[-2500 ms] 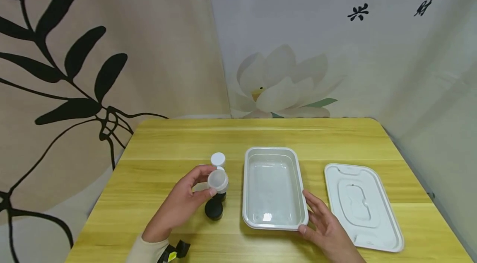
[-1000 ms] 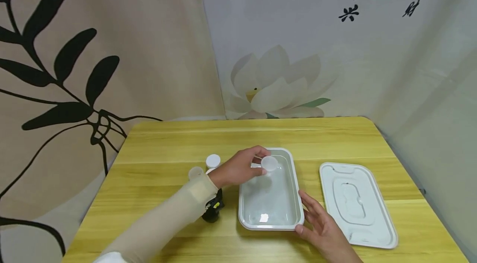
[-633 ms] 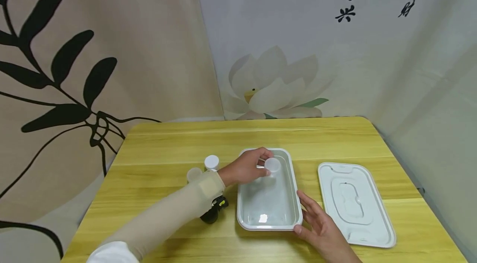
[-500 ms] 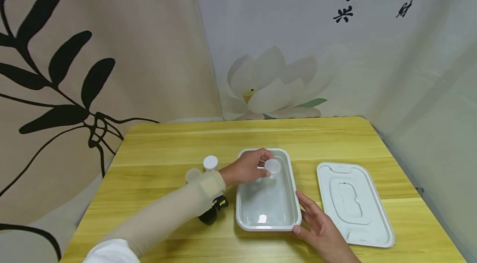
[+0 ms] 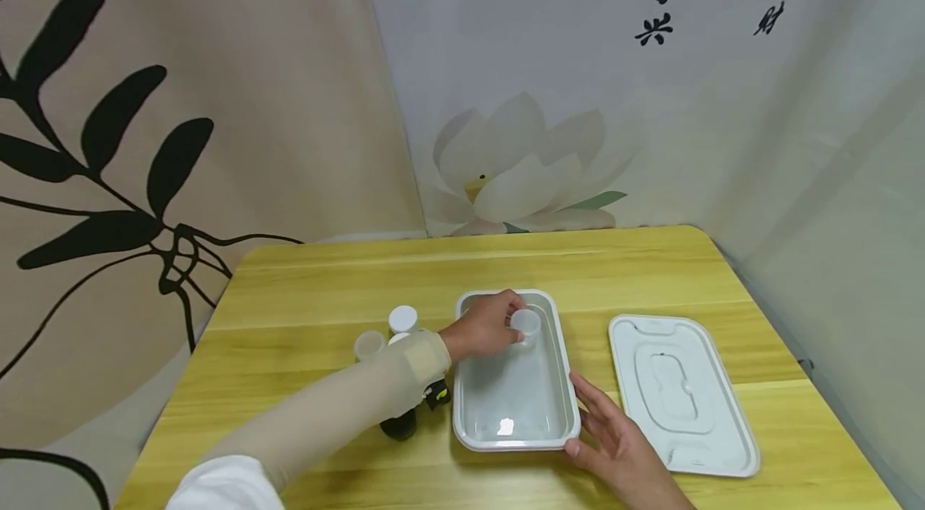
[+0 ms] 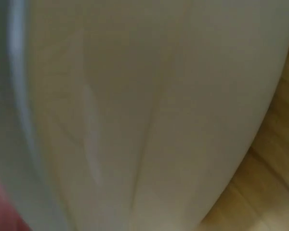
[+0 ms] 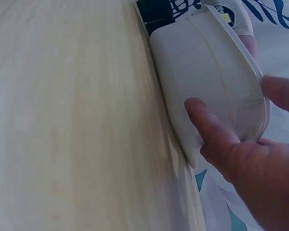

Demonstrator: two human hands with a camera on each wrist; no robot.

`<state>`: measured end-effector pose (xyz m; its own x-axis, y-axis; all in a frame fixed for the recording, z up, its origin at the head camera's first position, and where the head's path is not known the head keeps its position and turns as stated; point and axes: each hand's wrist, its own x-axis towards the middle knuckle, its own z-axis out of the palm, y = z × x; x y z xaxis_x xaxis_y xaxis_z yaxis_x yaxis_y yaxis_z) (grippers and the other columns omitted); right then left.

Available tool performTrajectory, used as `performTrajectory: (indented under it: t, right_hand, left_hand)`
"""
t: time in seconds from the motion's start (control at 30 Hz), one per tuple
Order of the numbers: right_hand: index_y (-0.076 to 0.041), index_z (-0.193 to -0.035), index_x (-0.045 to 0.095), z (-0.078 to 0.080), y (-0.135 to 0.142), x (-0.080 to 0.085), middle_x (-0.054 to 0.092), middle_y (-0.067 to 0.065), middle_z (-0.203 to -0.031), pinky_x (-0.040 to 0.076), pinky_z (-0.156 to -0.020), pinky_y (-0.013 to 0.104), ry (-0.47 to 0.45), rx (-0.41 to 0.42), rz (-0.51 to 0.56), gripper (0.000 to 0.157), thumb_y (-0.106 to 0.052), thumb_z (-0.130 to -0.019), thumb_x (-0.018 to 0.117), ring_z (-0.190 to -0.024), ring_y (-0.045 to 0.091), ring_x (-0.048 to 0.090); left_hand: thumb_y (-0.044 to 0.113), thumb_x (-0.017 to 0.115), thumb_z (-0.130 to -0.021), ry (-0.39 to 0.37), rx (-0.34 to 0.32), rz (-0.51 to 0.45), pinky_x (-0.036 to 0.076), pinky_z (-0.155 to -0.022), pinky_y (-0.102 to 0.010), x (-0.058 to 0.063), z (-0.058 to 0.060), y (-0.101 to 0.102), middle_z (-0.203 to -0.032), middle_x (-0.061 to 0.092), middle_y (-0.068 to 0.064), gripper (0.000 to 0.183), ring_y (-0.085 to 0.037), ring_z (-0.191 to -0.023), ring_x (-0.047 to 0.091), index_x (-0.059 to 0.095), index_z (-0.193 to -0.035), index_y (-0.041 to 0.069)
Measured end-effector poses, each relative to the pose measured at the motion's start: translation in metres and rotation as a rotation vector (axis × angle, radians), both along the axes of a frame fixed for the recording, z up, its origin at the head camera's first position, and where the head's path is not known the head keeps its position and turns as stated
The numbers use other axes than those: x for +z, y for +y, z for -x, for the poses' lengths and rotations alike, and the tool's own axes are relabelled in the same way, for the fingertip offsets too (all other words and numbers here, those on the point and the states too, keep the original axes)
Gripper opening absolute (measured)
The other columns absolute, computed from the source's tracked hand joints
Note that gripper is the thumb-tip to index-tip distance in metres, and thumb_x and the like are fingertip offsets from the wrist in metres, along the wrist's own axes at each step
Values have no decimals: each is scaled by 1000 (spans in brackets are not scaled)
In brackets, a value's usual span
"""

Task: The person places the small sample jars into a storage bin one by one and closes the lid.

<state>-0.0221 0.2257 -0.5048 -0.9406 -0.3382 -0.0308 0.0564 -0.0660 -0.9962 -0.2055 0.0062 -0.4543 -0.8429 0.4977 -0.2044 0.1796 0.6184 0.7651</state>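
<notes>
My left hand (image 5: 487, 325) reaches into a white rectangular tray (image 5: 462, 414) and pinches a small translucent jar (image 5: 526, 323) between thumb and fingers, near the far right of the inside. The jar is round on top. In the left wrist view the tray's pale wall (image 6: 149, 120) fills most of the picture, blurred, and the fingertips are hidden. My right hand (image 5: 614, 442) touches the tray's near right corner, thumb at the front and fingers along the side. The right wrist view shows extended fingers (image 7: 209, 125) against the outer wall (image 7: 197, 67).
Left of the tray stand a white-topped jar (image 5: 402, 319), a translucent jar (image 5: 369, 345) and a black-topped jar (image 5: 399, 426), partly hidden by my left forearm. A white lid (image 5: 685, 397) lies flat to the right on the wooden table (image 5: 347, 273).
My left hand picked the translucent jar from the group at left and carried it right, into the tray; lately it has barely moved. My right hand has stayed at the tray's corner.
</notes>
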Motion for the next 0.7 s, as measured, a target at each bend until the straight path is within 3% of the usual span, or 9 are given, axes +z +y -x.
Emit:
performTrajectory:
  t: [0.2,0.43,0.7]
  right_hand:
    - [-12,-170,19,0,-2,2,15,20,-176,56,-104,28,-28,-14,-10,81,1,-103,63,-143,-2,49]
    - [-13,-169,21,-2,-3,2,15,24,-175,54,-105,24,-35,-35,-47,80,-1,-103,64,-142,-3,49]
    - [-14,-169,23,-3,-3,3,18,22,-175,55,-104,26,-49,-49,-56,81,-1,-102,65,-142,-4,50]
  left_hand:
    - [4,80,-92,38,24,5,53,-77,-29,-4,-2,4,-116,72,-11,34,-15,-91,61,64,-121,6]
    - [3,80,-92,32,67,-2,56,-79,-33,-11,-7,8,-117,72,-14,39,-19,-98,66,62,-126,3]
    - [4,81,-91,20,79,-16,57,-79,-33,-9,-8,8,-121,72,-16,45,-20,-100,67,60,-131,3]
